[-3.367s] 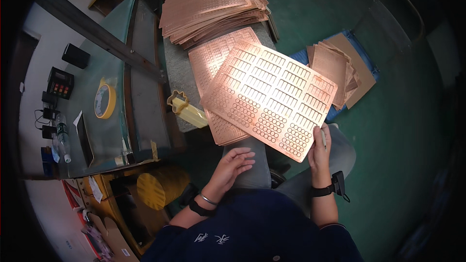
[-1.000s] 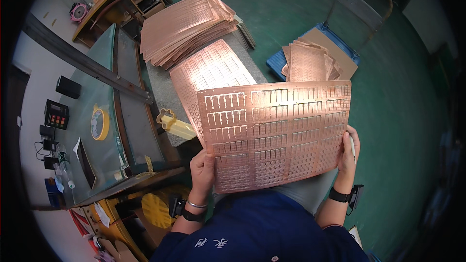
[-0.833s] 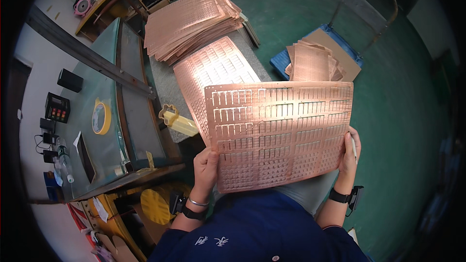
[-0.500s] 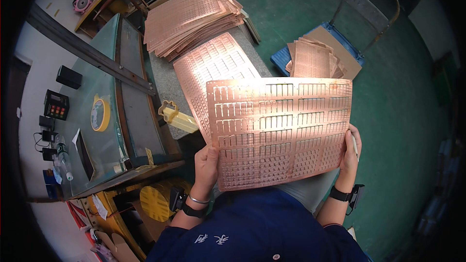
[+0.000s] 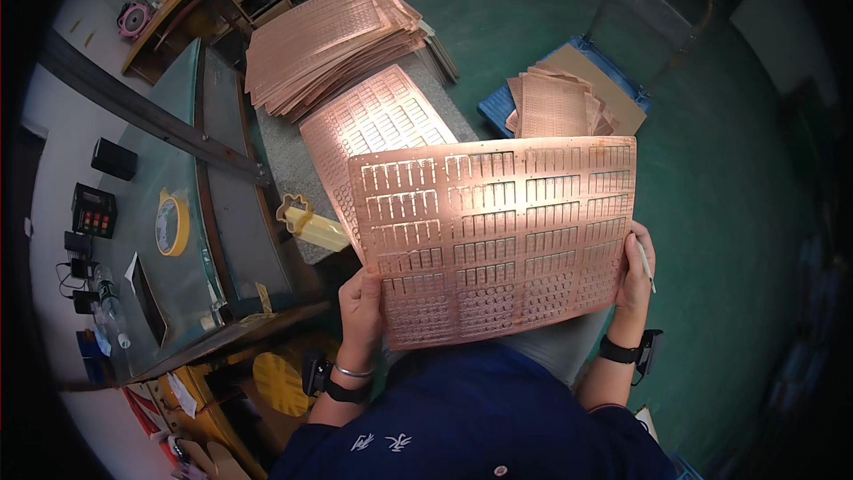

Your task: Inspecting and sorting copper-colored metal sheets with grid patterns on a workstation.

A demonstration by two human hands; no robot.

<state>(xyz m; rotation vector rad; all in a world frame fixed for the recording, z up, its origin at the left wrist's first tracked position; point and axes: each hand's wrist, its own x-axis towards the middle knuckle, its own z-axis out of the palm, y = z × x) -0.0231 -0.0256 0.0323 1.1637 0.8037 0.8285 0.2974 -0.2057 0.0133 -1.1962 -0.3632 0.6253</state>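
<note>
A copper-coloured metal sheet [image 5: 506,222], punched with rows of slots and small holes, is held up in front of me, its face towards me. My left hand [image 5: 360,309] is closed on its lower left edge, thumb on the near face. On the right edge my right hand [image 5: 635,271] grips it too. A thin pale stick [image 5: 647,265] also sits in the right hand. Behind the held sheet, and partly covered by it, another copper-coloured sheet [image 5: 391,107] lies on a grey speckled bench [image 5: 277,142].
A tall stack of similar sheets [image 5: 311,36] stands at the bench's far end. Near its edge lies a yellow bar-shaped piece [image 5: 313,228]. More sheets [image 5: 553,102] rest on a blue trolley [image 5: 498,114]. Left is a glass-topped table [image 5: 178,289] with yellow tape [image 5: 182,222].
The view has shifted slightly, so the surroundings sit further left. The held sheet has turned a little, its left edge shifting left. More of the pale stick shows. Both hands keep their grip.
</note>
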